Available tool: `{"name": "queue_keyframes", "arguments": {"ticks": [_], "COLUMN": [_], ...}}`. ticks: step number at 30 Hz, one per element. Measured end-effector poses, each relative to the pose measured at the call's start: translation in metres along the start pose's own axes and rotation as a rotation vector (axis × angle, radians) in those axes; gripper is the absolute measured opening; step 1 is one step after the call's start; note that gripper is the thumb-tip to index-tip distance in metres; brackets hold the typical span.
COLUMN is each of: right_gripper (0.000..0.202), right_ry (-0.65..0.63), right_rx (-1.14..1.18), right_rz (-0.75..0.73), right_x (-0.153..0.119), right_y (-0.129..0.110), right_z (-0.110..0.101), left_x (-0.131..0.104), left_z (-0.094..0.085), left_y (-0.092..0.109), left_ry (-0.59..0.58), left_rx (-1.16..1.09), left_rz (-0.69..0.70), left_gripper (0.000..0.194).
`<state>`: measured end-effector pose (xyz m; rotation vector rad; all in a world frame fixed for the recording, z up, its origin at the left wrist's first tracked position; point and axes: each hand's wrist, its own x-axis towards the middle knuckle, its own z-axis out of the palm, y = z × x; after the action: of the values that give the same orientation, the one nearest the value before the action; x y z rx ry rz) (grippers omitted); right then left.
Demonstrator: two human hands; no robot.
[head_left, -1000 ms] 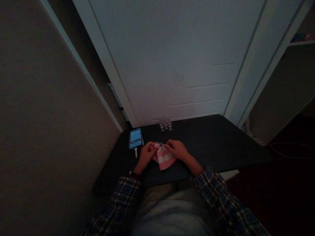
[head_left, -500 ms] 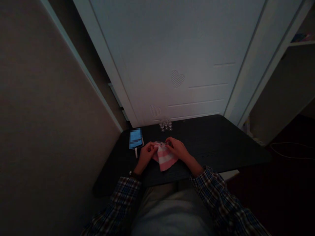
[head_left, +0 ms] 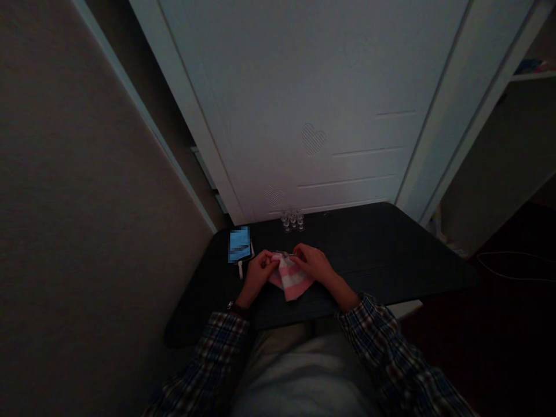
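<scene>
A pink and white striped cloth (head_left: 292, 282) hangs between my two hands over the dark table. My left hand (head_left: 259, 271) pinches its upper left edge. On the other side, my right hand (head_left: 311, 262) has its fingers closed on the upper right part. Between the fingertips, at the cloth's top, shows a small clear, shiny piece (head_left: 284, 255); it looks like glass, but its shape is mostly hidden. Beyond my hands, several small clear glasses (head_left: 292, 221) stand close together near the table's back edge.
The dark table (head_left: 360, 249) reaches back to a white panel (head_left: 347, 116) with embossed hearts. At the table's left lies a phone or tablet with a lit screen (head_left: 239, 244), a white plug or cable (head_left: 240, 270) just below it. A wall (head_left: 108, 231) borders the left side.
The cloth's lower fold has shifted slightly to the right, and the clear piece between my fingers has turned a little. Both hands stay in nearly the same place.
</scene>
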<state>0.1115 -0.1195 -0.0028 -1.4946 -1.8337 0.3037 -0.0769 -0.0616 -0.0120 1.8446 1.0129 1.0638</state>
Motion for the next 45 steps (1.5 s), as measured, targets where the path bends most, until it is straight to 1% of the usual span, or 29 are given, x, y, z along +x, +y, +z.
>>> {"name": "queue_keyframes", "arguments": {"ticks": [6, 10, 14, 17, 19, 20, 22, 23, 26, 30, 33, 35, 38, 41, 45], "right_gripper": [0.023, 0.019, 0.018, 0.019, 0.020, 0.021, 0.022, 0.022, 0.021, 0.016, 0.014, 0.014, 0.013, 0.013, 0.016], "right_ry": [-0.049, -0.041, 0.046, 0.120, 0.130, 0.112, 0.107, 0.108, 0.072, -0.050, -0.086, -0.061, 0.008, 0.008, 0.032], "right_rx": [0.000, 0.053, 0.238, 0.407, 0.475, 0.512, 0.559, 0.577, 0.631, 0.742, 0.805, 0.824, 0.804, 0.769, 0.696], "right_rz": [0.019, 0.018, 0.021, 0.046, 0.093, 0.107, 0.120, 0.124, 0.138, 0.154, 0.164, 0.180, 0.201, 0.213, 0.204], "right_x": [0.000, 0.001, 0.007, 0.014, 0.021, 0.025, 0.033, 0.037, 0.049, 0.062, 0.065, 0.063, 0.054, 0.046, 0.043], "right_y": [-0.001, -0.001, 0.001, 0.005, 0.011, 0.014, 0.021, 0.024, 0.032, 0.037, 0.039, 0.040, 0.039, 0.038, 0.037], "right_z": [0.001, 0.003, 0.000, -0.007, -0.014, -0.018, -0.024, -0.027, -0.034, -0.037, -0.034, -0.029, -0.023, -0.020, -0.019], "left_x": [-0.001, -0.001, 0.002, 0.009, 0.016, 0.021, 0.030, 0.034, 0.044, 0.047, 0.044, 0.042, 0.039, 0.038, 0.041], "left_z": [0.000, 0.002, 0.009, 0.019, 0.026, 0.029, 0.032, 0.033, 0.032, 0.029, 0.028, 0.028, 0.027, 0.025, 0.022], "left_y": [0.001, 0.003, 0.015, 0.027, 0.034, 0.036, 0.039, 0.040, 0.040, 0.038, 0.035, 0.032, 0.030, 0.030, 0.027], "left_ry": [0.014, 0.033, 0.003, 0.003, -0.011, -0.019, -0.055, -0.056, -0.003, 0.038, 0.056, 0.040, -0.008, -0.038, -0.056], "left_rx": [0.000, -0.040, -0.148, -0.254, -0.278, -0.277, -0.244, -0.208, -0.040, 0.083, 0.126, 0.143, 0.143, 0.115, 0.060], "left_rz": [0.010, 0.052, 0.054, 0.053, 0.071, 0.078, 0.075, 0.099, 0.209, 0.244, 0.259, 0.257, 0.223, 0.179, 0.101], "left_gripper": [0.015, 0.013, 0.015, 0.018, 0.018, 0.019, 0.018, 0.016, 0.009, 0.008, 0.007, 0.008, 0.008, 0.006, 0.005]}}
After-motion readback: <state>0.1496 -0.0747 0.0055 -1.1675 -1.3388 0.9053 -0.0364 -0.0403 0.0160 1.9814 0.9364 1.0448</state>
